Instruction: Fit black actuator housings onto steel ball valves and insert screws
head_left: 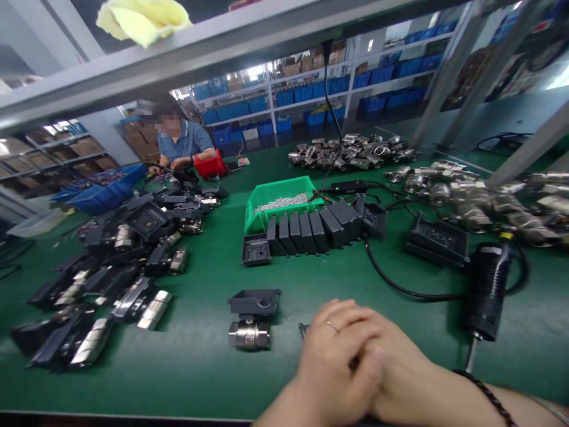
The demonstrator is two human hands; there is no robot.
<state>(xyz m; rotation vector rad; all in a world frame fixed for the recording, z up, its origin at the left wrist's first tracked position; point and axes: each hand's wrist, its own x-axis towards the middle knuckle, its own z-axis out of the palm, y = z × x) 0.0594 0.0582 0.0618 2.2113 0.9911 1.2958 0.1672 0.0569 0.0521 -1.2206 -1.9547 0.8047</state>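
Note:
My left hand [317, 365] and my right hand [398, 359] are clasped over the front of the green bench, fingers folded against each other. Whatever lies inside the clasp, if anything, is hidden. A ring [332, 326] shows on one finger. Just past the left hand's edge a small dark metal piece [303, 330] peeks out, too covered to name. To the left stands a metal ball valve [249, 335] with a dark grey plastic housing [254, 302] on top. Right of my hands, a black electric screwdriver [486, 290] hangs with its bit pointing down.
A green bin [284, 204] of small screws stands behind a row of grey housings [309, 231]. Valves with housings [133, 249] pile up at left; bare valves [351, 153] lie at back and right. A person [184, 142] sits across the bench near a red bin [208, 164].

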